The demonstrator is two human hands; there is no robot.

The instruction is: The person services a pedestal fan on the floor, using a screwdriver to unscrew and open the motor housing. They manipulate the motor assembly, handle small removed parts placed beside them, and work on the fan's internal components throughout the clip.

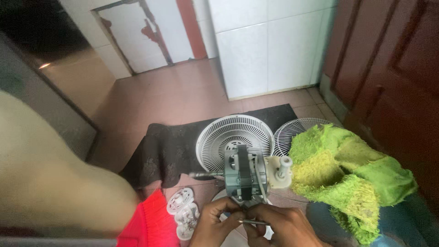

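Below, a person's left hand (214, 222) grips the base of a bare grey fan motor (243, 174), steadying it shaft-sideways above the tiled floor (173, 96), while the right hand (283, 226) pinches a thin metal tool (253, 222) at its underside. Two white fan grilles (219, 137) lie on a dark mat (164, 151) behind, out of the way; a green towel (347, 178) drapes the knee.

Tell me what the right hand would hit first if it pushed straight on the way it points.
Probably the fan motor. The right hand, holding a thin metal tool, points up and left toward the left hand at the motor's base. Depth is hard to judge.
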